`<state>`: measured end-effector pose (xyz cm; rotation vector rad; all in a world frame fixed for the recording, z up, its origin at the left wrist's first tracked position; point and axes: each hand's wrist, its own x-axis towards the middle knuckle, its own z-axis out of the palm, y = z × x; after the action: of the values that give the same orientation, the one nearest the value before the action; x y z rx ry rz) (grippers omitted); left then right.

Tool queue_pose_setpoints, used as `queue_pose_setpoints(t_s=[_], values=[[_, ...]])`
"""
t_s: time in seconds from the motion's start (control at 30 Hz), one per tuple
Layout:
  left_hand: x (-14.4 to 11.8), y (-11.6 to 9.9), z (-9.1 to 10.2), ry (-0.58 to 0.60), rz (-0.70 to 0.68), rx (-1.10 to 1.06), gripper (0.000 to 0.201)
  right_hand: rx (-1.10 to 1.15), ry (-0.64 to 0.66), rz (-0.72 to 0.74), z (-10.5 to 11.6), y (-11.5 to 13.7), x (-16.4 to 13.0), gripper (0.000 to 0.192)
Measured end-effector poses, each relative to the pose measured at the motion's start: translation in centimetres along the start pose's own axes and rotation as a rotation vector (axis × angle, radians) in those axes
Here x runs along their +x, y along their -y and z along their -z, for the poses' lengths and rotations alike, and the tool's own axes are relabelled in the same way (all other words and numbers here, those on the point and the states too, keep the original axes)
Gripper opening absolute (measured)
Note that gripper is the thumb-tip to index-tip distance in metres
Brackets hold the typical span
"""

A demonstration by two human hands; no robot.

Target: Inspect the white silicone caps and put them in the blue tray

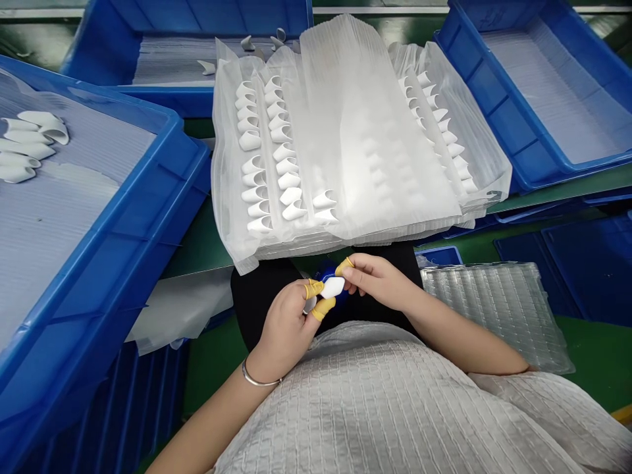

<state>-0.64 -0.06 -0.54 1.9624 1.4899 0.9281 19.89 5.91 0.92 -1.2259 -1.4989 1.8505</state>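
We hold a small white plastic piece [332, 287] between both hands, just below the near edge of the stack of clear blister trays [345, 138]. Our left hand [289, 322] pinches it with yellow-capped fingertips [323, 307], and our right hand [375, 282] grips its other end with a capped finger. The stack's pockets hold rows of similar white pieces [266, 158]. Left of the stack sits a blue crate [162, 197] with a few loose pieces; right of it, another blue crate [498, 125]. An unfilled clear tray [498, 303] lies below the stack's right corner on the green bench [597, 355].
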Motion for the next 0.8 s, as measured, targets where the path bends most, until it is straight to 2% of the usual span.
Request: queue_pose_setpoints(t_s=[0.1,0.27,0.57,0.8], values=[[0.0,0.0,0.0,0.009,-0.015,0.052,0.015,-0.087,-0.028,0.048,-0.5,0.0,-0.3,0.025],[0.0,0.0,-0.1,0.030,-0.046,0.113,0.017,-0.227,-0.079,0.083,-1.1,0.7,-0.7,0.010],[-0.2,0.3,-0.2,0.001,-0.059,0.107,0.017,-0.266,-0.050,0.123,-0.8,1.4,-0.7,0.004],[-0.4,0.3,-0.1,0.015,-0.042,0.126,0.018,-0.282,-0.044,0.139,-0.9,1.7,-0.8,0.007]])
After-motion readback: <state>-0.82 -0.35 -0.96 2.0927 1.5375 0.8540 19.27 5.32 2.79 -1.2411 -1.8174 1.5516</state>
